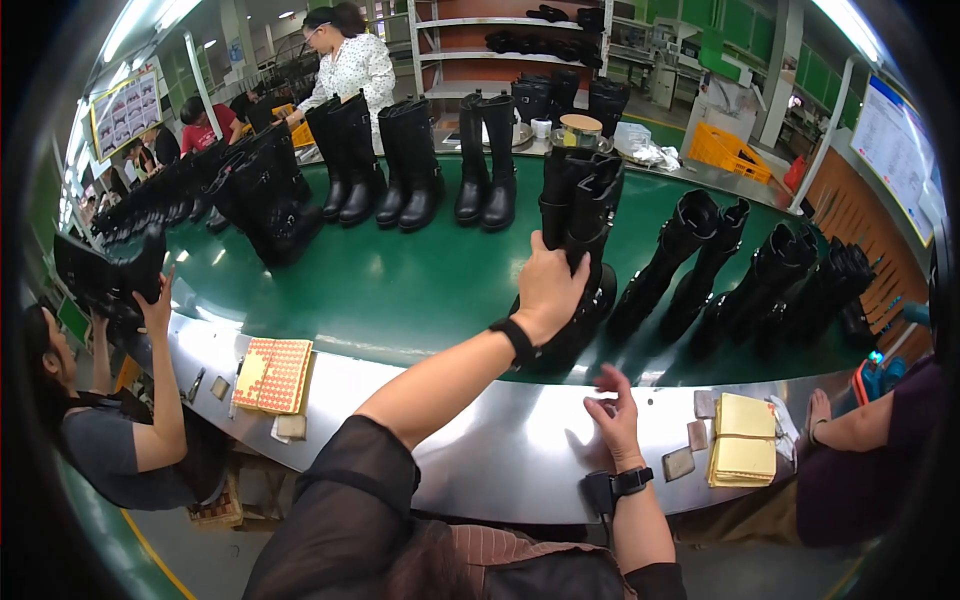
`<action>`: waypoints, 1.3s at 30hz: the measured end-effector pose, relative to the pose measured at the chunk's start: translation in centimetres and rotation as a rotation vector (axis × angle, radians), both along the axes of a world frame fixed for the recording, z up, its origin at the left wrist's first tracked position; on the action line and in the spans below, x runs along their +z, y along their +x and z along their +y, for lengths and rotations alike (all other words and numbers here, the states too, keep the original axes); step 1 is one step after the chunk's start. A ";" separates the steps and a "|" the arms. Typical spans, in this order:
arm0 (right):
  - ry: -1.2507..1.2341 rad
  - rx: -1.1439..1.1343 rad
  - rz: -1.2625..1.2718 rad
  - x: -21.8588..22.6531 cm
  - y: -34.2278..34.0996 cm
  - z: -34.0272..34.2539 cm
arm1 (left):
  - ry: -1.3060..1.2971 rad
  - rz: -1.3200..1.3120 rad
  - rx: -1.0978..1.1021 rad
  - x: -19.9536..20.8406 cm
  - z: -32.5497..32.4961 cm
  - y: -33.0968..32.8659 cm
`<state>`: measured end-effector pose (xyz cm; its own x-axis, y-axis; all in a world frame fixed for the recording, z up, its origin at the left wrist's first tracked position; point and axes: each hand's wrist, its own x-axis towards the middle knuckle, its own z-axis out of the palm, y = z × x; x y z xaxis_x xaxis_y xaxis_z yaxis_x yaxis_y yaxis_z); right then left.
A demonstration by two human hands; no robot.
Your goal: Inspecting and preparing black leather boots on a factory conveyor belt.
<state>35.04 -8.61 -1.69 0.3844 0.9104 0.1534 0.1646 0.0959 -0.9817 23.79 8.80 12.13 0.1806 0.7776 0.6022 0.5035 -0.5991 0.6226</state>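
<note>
My left hand (548, 286) is closed round the shafts of a pair of tall black boots (592, 228). The boots stand at the near edge of the green table top (430, 290), and their feet are partly hidden behind my wrist. Over the metal ledge (545, 425), my right hand (614, 415) holds nothing, its fingers loosely bent and apart from the thumb. A second group of black boots (665, 260) stands just right of the held pair.
More black boots (408, 165) line the table's far side. Yellow booklets (742, 440) and small blocks (678, 462) lie on the ledge at right, a red-patterned booklet (273, 375) at left. At left a co-worker (130, 430) lifts a boot (110, 280); another person's arm (855, 420) reaches in at right.
</note>
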 end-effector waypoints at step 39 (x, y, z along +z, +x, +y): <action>0.330 0.092 -0.052 11.5 -7.2 -10.2 | 0.325 0.472 -0.740 9.9 -20.9 -22.5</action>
<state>27.83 -18.77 9.86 0.2867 0.8391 0.4624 0.1893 0.4235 -0.8859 1.29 -12.05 22.02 0.8436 0.1734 0.5082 0.0824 -0.9770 0.1967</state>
